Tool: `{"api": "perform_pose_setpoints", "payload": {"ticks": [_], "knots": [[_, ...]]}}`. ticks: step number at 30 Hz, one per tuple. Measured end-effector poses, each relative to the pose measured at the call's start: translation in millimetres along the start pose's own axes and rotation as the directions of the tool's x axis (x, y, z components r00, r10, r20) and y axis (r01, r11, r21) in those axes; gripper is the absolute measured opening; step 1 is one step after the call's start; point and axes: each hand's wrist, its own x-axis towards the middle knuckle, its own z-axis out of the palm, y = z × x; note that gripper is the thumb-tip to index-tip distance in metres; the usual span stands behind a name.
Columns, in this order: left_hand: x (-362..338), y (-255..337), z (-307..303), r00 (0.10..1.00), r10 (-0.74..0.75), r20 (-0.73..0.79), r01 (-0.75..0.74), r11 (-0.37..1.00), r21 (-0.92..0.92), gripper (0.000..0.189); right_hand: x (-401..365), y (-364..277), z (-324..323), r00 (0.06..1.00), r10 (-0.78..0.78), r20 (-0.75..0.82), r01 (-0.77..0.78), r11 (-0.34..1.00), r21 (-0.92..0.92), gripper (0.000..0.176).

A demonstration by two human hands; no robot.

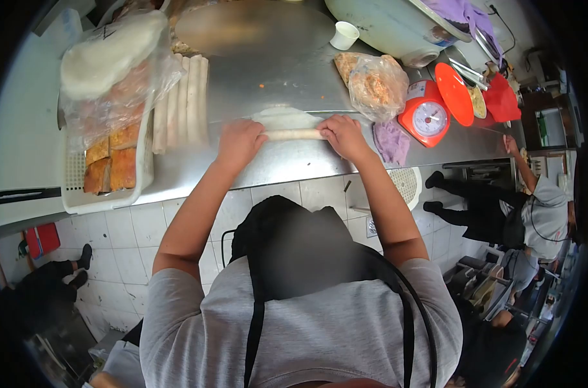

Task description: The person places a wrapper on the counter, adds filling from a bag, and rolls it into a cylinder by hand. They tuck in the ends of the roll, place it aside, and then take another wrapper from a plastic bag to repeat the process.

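On the steel counter [255, 84], a pale, thin roll [292, 134] lies crosswise before me, with a flat white wrapper sheet [284, 118] spread just behind it. The roll's left end is in the fingers of my left hand [239, 141], while my right hand [344, 134] pinches its right end. Several finished long rolls [185, 97] lie side by side to my left. Right of my hands sits a clear bag of orange-brown filling [378, 87], near a crumpled purple cloth [392, 141].
At the left stands a white basket [145, 171] holding browned slabs [109, 161], partly under a plastic bag with white sheets [116, 58]. A red scale [426, 116], a white cup [344, 35] and a large basin [391, 26] are at the right. A co-worker [539, 207] stands beyond.
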Motion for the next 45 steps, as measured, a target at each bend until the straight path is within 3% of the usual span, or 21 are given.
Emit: {"api": "perform_pose_setpoints", "payload": {"ticks": [2, 5, 8, 12, 15, 18, 23, 24, 27, 28, 29, 30, 31, 32, 36, 39, 42, 44, 45], "knots": [[3.4, -0.8, -0.7, 1.0, 0.02, -0.005, -0.019, 0.998, 0.063, 0.011, 5.1, 0.8, -1.0, 0.999, 0.015, 0.047, -0.013, 0.999, -0.042, 0.012], [7.2, -1.4, -1.6, 1.0, 0.009, -0.001, -0.009, 0.996, 0.086, 0.008, 9.6, -8.5, 9.1, 0.987, -0.103, -0.121, 0.068, 0.961, -0.267, 0.015], [11.4, -4.5, -0.5, 1.0, -0.025, 0.016, 0.024, 0.998, 0.065, 0.007, 7.9, -25.9, 12.1, 0.951, -0.267, -0.158, 0.264, 0.964, -0.043, 0.021], [13.4, 2.6, -3.1, 0.987, -0.11, 0.115, 0.093, 0.986, 0.138, 0.011, 7.6, -21.0, 20.0, 0.964, -0.243, -0.111, 0.247, 0.969, 0.025, 0.029], [9.5, 16.8, 16.4, 0.976, 0.095, -0.194, -0.064, 0.986, 0.156, 0.018, 13.1, -20.6, 17.4, 0.962, -0.263, -0.079, 0.265, 0.964, 0.017, 0.031], [5.3, 36.8, 30.6, 0.965, 0.08, -0.251, -0.06, 0.994, 0.087, 0.024, 16.0, -22.5, 17.7, 0.961, -0.278, -0.018, 0.278, 0.96, 0.016, 0.032], [7.2, 49.5, 34.7, 0.979, -0.093, -0.18, 0.116, 0.986, 0.123, 0.029, 23.6, -17.2, 15.4, 0.953, -0.302, 0.034, 0.302, 0.953, 0.01, 0.033], [9.2, 52.7, 33.7, 0.981, -0.123, -0.153, 0.145, 0.979, 0.145, 0.031, 28.6, -9.9, 8.5, 0.929, -0.365, 0.057, 0.356, 0.926, 0.122, 0.033], [8.1, 70.0, 42.1, 0.939, -0.192, -0.286, 0.27, 0.926, 0.263, 0.037, 79.1, 28.1, -21.7, 0.928, -0.349, -0.131, 0.354, 0.935, 0.015, 0.031], [7.4, 74.7, 46.4, 0.931, -0.242, -0.274, 0.314, 0.913, 0.262, 0.039, 101.4, 24.5, -60.5, 0.982, -0.163, -0.1, 0.164, 0.986, 0.004, 0.031], [6.8, 78.7, 50.5, 0.92, -0.293, -0.26, 0.359, 0.896, 0.262, 0.041, 127.5, 51.8, -65.0, 0.972, -0.143, -0.186, 0.116, 0.982, -0.148, 0.035], [5.5, 82.9, 54.1, 0.905, -0.345, -0.249, 0.406, 0.876, 0.262, 0.043, 144.3, 55.2, -86.3, 0.99, -0.017, -0.141, -0.018, 0.97, -0.243, 0.043], [4.8, 88.6, 56.1, 0.896, -0.362, -0.256, 0.427, 0.862, 0.274, 0.044, 165.8, 80.5, -78.3, 0.982, -0.036, -0.183, -0.014, 0.963, -0.268, 0.055], [6.9, 94.5, 56.6, 0.887, -0.377, -0.268, 0.447, 0.848, 0.285, 0.046, 186.7, 102.4, -69.1, 0.985, -0.047, -0.165, 0.005, 0.97, -0.244, 0.06], [9.1, 110.5, 60.5, 0.862, -0.354, -0.364, 0.479, 0.806, 0.349, 0.04, 213.2, 108.1, -69.3, 0.974, 0.132, 0.181, -0.062, 0.936, -0.347, 0.065], [9.3, 107.4, 66.5, 0.835, -0.369, -0.409, 0.506, 0.808, 0.303, 0.037, 215.9, 109.7, -76.8, 0.981, 0.083, 0.175, -0.02, 0.941, -0.338, 0.063], [9.2, 104.2, 71.4, 0.796, -0.38, -0.472, 0.522, 0.826, 0.214, 0.035, 200.6, 106.8, -86.8, 0.998, -0.064, -0.01, 0.065, 0.971, 0.229, 0.05], [9.0, 104.1, 74.5, 0.78, -0.372, -0.503, 0.527, 0.824, 0.208, 0.034, 157.4, 86.2, -74.7, 0.979, -0.202, 0.038, 0.131, 0.756, 0.642, 0.037], [9.5, 103.5, 75.4, 0.773, -0.364, -0.52, 0.526, 0.825, 0.205, 0.033, 130.5, 74.6, -68.2, 0.936, -0.327, 0.128, 0.131, 0.662, 0.738, 0.035]]}}
